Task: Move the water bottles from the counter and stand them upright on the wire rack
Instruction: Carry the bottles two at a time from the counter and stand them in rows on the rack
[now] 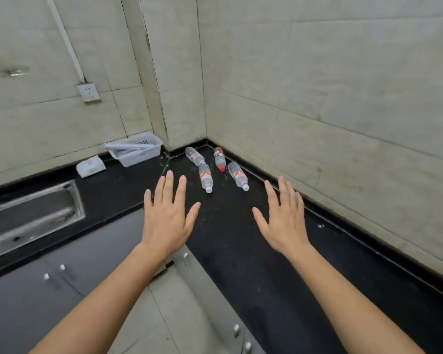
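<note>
Two bare forearms come in from the bottom edge, and the left hand [168,215] and right hand [283,221] are both held flat, palms down, fingers straight and spread. They hold nothing and hover above the black counter [241,264] near its inner corner. Just past the fingertips lie the four water bottles [206,177], all on their sides in the corner where the tiled walls meet. The near bottle [206,183] points its white cap toward the left hand, and the right bottle [237,176] points its white cap toward the right hand. Behind them are the red-capped bottle [220,159] and the far bottle [194,156], which lies close to the wall. None has been lifted and the wire rack is not in view, so the task looks to be at its very start, with the reach for a first pick in hand. The next move, as I judge it, calls for each hand to go forward and down and curl round the body of one of the two nearer bottles, then turn to find the rack. Off to the left are a steel sink [31,215], a tissue packet [90,166] and a white basket [134,152], with a wall socket [88,92] above.
</note>
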The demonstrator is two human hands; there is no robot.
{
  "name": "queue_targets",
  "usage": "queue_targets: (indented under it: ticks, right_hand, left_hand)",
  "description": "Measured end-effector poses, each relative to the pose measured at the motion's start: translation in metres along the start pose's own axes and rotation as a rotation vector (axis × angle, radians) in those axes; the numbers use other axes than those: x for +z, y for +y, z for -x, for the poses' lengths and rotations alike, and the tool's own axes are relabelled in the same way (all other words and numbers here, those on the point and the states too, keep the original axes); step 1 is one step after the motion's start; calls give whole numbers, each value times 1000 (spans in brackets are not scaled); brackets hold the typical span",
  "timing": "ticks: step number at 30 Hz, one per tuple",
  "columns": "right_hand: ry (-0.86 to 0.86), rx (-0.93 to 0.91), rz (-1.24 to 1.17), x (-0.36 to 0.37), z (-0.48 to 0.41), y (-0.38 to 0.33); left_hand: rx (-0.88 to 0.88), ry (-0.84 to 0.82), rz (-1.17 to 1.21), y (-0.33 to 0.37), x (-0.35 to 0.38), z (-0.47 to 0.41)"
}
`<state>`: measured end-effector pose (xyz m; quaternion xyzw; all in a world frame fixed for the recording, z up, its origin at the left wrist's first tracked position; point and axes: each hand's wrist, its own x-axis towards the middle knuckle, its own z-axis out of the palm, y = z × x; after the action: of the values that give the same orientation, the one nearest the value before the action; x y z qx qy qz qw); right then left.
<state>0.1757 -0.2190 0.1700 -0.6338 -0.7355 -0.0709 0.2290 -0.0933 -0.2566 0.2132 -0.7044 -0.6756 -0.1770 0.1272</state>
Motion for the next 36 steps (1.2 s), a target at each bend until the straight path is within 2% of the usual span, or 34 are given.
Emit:
queue_targets:
  ticks: [7,14,21,27,33,36]
  right_hand:
    - [-53,79,-74,101,-130,-11]
    - [-144,200,-105,155,-246,-6]
    - [-267,345,-93,230,-286,11]
    - [-447,596,-40,292,-305,18]
    - [-568,806,-126,356,-337,16]
    - [-622,913,-181,388,-341,10]
  left_hand:
    - [61,-83,-41,-49,81,-135]
    - [107,-148,-32,-82,141,-263]
    - [230,-400,-2,-97,249,-333]
    - [456,-695,-45,-103,358,-386]
    - [879,-888,-135,-107,445,-426]
    - [1089,-934,-76,-113,473,-433]
